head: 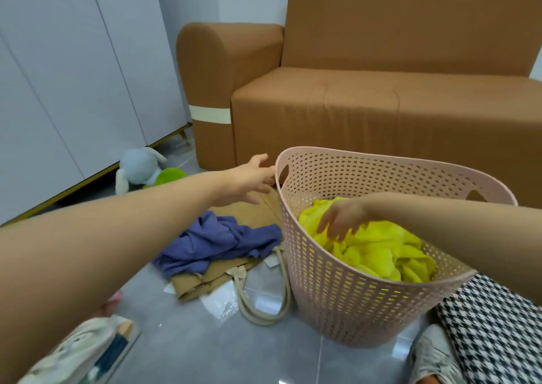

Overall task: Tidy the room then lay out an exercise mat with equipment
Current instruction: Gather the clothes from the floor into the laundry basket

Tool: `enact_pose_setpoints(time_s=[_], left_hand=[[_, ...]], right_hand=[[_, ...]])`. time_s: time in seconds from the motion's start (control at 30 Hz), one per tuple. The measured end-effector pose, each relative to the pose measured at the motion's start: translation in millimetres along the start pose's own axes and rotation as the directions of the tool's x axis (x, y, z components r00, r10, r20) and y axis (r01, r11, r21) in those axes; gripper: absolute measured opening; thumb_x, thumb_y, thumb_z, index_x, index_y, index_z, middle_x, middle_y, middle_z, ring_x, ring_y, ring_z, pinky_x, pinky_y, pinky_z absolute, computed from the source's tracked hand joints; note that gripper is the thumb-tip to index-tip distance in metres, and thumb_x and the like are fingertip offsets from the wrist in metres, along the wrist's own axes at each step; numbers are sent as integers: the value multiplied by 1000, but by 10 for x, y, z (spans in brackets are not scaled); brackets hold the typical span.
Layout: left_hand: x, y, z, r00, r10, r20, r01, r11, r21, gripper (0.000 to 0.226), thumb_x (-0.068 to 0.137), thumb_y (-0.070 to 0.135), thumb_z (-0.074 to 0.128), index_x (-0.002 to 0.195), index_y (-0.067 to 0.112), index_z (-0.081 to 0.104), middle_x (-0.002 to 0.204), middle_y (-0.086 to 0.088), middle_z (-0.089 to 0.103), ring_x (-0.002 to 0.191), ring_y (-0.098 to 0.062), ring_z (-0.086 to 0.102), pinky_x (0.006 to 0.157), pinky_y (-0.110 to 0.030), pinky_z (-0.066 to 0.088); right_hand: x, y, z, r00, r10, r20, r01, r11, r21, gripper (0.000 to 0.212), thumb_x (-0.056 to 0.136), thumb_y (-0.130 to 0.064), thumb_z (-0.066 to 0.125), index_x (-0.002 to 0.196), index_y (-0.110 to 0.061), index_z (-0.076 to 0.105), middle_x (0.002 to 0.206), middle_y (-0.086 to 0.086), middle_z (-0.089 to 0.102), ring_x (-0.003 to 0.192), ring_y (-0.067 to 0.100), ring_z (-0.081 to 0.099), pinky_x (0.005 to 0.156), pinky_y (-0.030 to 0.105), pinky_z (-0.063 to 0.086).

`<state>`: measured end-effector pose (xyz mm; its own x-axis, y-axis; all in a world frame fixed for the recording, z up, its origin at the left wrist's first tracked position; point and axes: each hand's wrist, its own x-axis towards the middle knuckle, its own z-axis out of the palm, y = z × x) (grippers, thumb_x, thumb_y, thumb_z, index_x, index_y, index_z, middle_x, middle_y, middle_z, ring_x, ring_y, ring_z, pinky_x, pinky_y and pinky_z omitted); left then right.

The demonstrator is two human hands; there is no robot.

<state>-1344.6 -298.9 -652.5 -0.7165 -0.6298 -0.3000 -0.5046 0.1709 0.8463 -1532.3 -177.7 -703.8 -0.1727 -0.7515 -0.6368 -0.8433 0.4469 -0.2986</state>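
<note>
My right hand (pixel 340 221) is spread, fingers resting on the yellow cloth (pixel 378 251) in the pink basket (pixel 337 281). My left hand (pixel 252 178), spread, reaches by the far rim. I should grab the purple cloth (pixel 217 240) on the floor, left, next.

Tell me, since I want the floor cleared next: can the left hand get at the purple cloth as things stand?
Probably yes. The left hand is open and holds nothing, out near the basket rim, and the purple cloth lies uncovered on the floor below that arm, beside the basket. Nothing lies on it.
</note>
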Motion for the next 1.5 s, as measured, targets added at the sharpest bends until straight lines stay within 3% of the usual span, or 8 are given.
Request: enact_pose_setpoints(time_s=[0.13,0.23,0.47,0.7,0.8,1.07,1.3,1.5], left_hand=[[-288,-252,-450,991,-82,-107,105,968,228,33,101,24,43,133,19,48,133,-2,53,114,-16,52,86,-31,45],[-568,-487,-709,968,-195,-161,233,934,270,22,99,16,48,120,18,55,119,-4,57,104,-17,55,85,-34,48],[-887,-728,-896,950,-231,-208,308,791,528,18,95,19,52,111,18,61,108,-4,53,104,-21,51,83,-33,46],[-471,-954,-847,951,-295,-86,192,350,917,8,95,19,48,91,19,55,104,-6,52,90,-21,46,82,-30,40],[-122,-1063,-769,967,-253,11,70,309,949,29,94,19,50,121,12,55,122,-12,56,104,-27,53,83,-29,39],[820,-2104,-318,966,-199,-165,239,443,864,78,88,41,60,150,31,14,160,-6,-9,145,-37,-3,111,-63,13],[940,-2725,-32,920,-382,-90,224,322,920,45,89,22,59,132,10,51,139,-12,48,127,-31,47,106,-38,38],[567,-2586,-168,953,23,-304,135,861,490,13,77,6,59,76,19,62,85,-2,69,79,-18,61,70,-25,44]], right_hand=[[-288,-188,-434,761,-103,-641,146,989,14,22,86,-8,55,96,-22,69,104,4,69,90,17,62,74,24,48],[-432,-557,-510,608,-169,-776,394,912,110,19,86,-9,54,93,-20,67,100,4,68,91,20,64,76,30,52],[-362,-1529,-263,770,-492,-406,540,842,3,18,89,-8,56,104,-15,64,84,0,64,72,11,61,68,27,52],[62,-1699,-46,921,-343,-186,271,905,-329,31,91,-16,50,120,-19,61,114,-1,59,109,22,56,97,36,48],[293,-1710,-3,958,-262,-116,191,887,-421,34,95,-17,49,128,-12,55,128,7,55,116,27,54,99,38,46],[984,-1538,52,996,-72,-51,30,821,-571,39,96,-26,46,131,-8,49,125,12,52,107,29,51,82,33,37],[814,-1551,157,991,-121,-57,67,819,-570,39,101,-18,36,137,-5,44,136,14,48,118,28,49,88,31,39],[474,-1557,240,975,-218,-44,148,784,-603,39,100,-13,36,137,-5,43,135,15,50,122,30,49,92,30,40]])
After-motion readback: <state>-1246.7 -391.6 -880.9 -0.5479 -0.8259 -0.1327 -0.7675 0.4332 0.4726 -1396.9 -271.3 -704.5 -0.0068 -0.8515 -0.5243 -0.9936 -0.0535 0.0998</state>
